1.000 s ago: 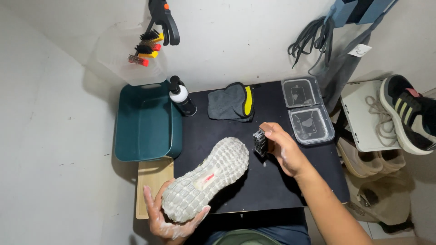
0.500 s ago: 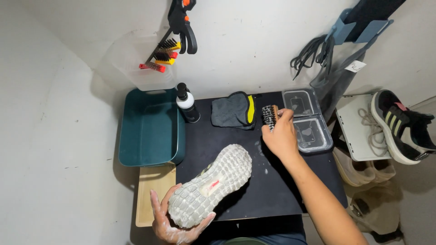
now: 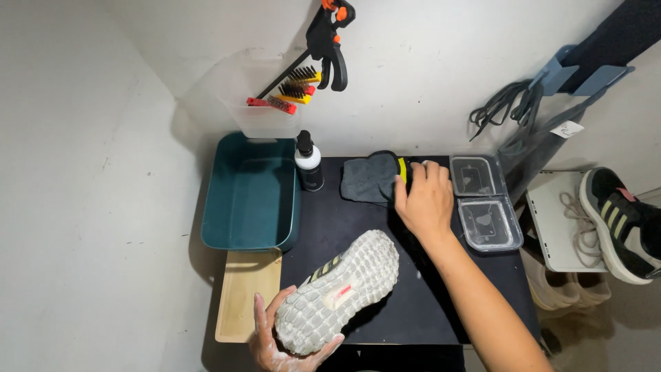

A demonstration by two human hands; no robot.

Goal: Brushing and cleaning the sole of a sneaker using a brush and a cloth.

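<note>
A sneaker lies sole up (image 3: 337,293) on the black table top (image 3: 427,303), its pale studded sole wet with foam. My left hand (image 3: 275,348), soapy, cups its heel at the near edge. My right hand (image 3: 423,200) rests palm down at the back of the table, fingertips on the yellow edge of a grey cloth (image 3: 368,178). The brush it carried a moment ago is hidden; I cannot see whether it is under the palm.
A teal tub (image 3: 251,193) and wooden tray (image 3: 248,296) sit at the left. A pump bottle (image 3: 308,163) stands beside the cloth, two clear lidded boxes (image 3: 485,207) to the right. A wall bin of small brushes (image 3: 275,103) hangs above. Another sneaker (image 3: 620,224) lies far right.
My right hand carried the brush from beside the sole to the back of the table, onto the cloth's edge. The brush is out of sight now. The shoe stays in my left hand.
</note>
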